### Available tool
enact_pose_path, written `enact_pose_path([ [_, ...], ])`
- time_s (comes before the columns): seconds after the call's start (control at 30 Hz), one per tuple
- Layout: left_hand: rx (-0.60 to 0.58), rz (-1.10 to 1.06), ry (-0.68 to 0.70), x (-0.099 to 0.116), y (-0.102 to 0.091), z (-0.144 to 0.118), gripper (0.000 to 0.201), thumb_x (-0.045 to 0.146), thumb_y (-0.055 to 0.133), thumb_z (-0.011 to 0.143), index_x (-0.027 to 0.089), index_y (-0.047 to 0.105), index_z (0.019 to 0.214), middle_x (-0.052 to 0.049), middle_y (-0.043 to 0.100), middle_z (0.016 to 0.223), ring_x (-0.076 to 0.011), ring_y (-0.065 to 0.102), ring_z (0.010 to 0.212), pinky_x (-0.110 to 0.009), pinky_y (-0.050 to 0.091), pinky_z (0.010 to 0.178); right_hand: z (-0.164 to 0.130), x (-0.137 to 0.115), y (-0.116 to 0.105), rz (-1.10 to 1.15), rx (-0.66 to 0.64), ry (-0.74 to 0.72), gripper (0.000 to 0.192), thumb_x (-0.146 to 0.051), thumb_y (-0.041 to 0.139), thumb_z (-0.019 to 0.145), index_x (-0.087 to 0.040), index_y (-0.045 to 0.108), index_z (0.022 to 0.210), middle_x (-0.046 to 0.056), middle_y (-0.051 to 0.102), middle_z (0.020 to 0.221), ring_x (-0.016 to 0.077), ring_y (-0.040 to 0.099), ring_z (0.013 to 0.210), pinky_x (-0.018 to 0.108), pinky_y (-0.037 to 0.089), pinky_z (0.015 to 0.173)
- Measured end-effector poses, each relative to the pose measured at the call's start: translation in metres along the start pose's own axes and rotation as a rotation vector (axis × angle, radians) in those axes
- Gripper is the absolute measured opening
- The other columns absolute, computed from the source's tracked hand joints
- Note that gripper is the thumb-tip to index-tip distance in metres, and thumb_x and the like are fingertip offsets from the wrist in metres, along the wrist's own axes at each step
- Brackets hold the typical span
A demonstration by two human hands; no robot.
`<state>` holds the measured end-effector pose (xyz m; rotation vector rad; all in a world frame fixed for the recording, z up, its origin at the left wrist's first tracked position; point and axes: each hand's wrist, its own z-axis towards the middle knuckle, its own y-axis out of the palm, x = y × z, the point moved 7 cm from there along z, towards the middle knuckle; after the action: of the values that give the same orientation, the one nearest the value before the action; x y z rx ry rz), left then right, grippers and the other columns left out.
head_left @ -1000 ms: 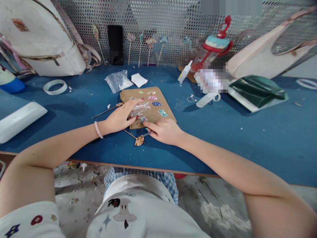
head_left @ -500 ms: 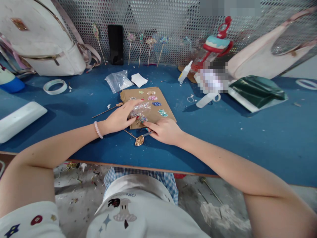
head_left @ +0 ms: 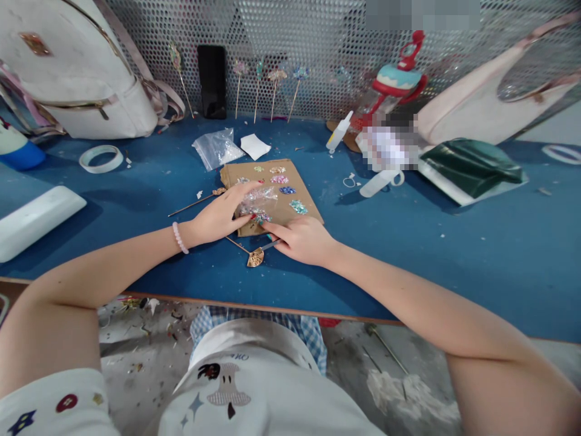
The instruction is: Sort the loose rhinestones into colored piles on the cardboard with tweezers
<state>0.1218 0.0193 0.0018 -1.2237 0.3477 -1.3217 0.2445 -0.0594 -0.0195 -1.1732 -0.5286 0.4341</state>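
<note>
With the left hand (head_left: 222, 213), thumb and fingers apart, cups a crinkled clear bag (head_left: 264, 196) on cardboard (head_left: 311, 213); with the right hand (head_left: 305, 241), curled tight around a slim grey tool (head_left: 271, 244), points at glittery pieces (head_left: 263, 216).

Bead heaps on flat cardboard
Brown cardboard (head_left: 304, 191) lies slightly askew on the blue counter (head_left: 390, 260), dotted with separate glittery heaps: pink beads (head_left: 279, 180), deep-blue beads (head_left: 287, 190) and, nearer the right edge, teal beads (head_left: 298, 207); a crumpled clear plastic bag (head_left: 265, 195) rests across the left half, multicoloured beads (head_left: 262, 216) just below it; off the near edge, a gold fan-shaped ornament (head_left: 255, 258) lies on the counter, its thin stem (head_left: 238, 244) slanting up-left to the cardboard
</note>
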Motion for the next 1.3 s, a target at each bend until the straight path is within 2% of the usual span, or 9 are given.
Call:
enact_pose_path([
  [0.2,-0.017,-0.001,-0.001,-0.0004,0.0014,-0.0006,0.063,0.013,0.051,0.086,0.019,0.034,0.147,-0.009,0.048,0.147,-0.0254,0.048,0.136,-0.04,0.044,0.114,-0.0003,0.0005,0.0009,-0.004,0.007,0.002,0.039,-0.025,0.041,0.092,-0.014,0.07,0.117,0.005,0.065,0.056,0.0145,0.051,0.05,0.029,0.029,0.054],
  [0.47,-0.019,-0.008,-0.031,-0.0012,0.0009,-0.0001,0.062,0.021,0.055,0.088,0.021,0.035,0.147,-0.009,0.049,0.147,-0.0266,0.048,0.135,-0.04,0.044,0.114,-0.0004,0.0005,0.0006,0.016,0.0,0.005,0.039,-0.024,0.041,0.091,-0.013,0.069,0.117,0.005,0.065,0.057,0.0137,0.05,0.05,0.029,0.03,0.054],
  [0.67,-0.02,0.009,-0.007,0.0,0.001,-0.0012,0.063,0.013,0.052,0.087,0.019,0.035,0.147,-0.01,0.049,0.146,-0.0265,0.049,0.134,-0.04,0.044,0.113,-0.001,0.0001,-0.0002,-0.001,0.036,-0.009,0.039,-0.023,0.043,0.09,-0.013,0.07,0.116,0.005,0.065,0.056,0.0142,0.051,0.049,0.029,0.028,0.052],
  [0.87,-0.02,0.0,-0.031,-0.0013,0.001,-0.0003,0.062,0.02,0.056,0.088,0.021,0.035,0.147,-0.009,0.047,0.148,-0.0267,0.047,0.136,-0.04,0.043,0.115,-0.0004,0.0011,0.0008,0.036,0.004,0.008,0.038,-0.024,0.043,0.091,-0.013,0.069,0.116,0.005,0.065,0.058,0.0141,0.051,0.05,0.029,0.031,0.054],
  [1.1,-0.009,-0.012,-0.008,-0.0002,0.0007,-0.0007,0.06,0.017,0.053,0.088,0.019,0.035,0.146,-0.01,0.048,0.148,-0.026,0.048,0.136,-0.038,0.044,0.113,-0.0002,0.0006,0.0009,0.024,-0.001,0.007,0.037,-0.024,0.043,0.091,-0.013,0.069,0.116,0.004,0.065,0.056,0.014,0.051,0.05,0.028,0.03,0.054],
  [1.3,0.018,-0.04,-0.045,-0.0005,-0.0032,0.0016,0.063,0.024,0.061,0.087,0.019,0.036,0.144,-0.011,0.047,0.148,-0.0273,0.046,0.137,-0.041,0.041,0.116,-0.0005,0.0002,0.0007,0.034,0.011,0.006,0.038,-0.023,0.043,0.09,-0.012,0.069,0.116,0.005,0.066,0.057,0.0141,0.052,0.05,0.029,0.03,0.054],
])
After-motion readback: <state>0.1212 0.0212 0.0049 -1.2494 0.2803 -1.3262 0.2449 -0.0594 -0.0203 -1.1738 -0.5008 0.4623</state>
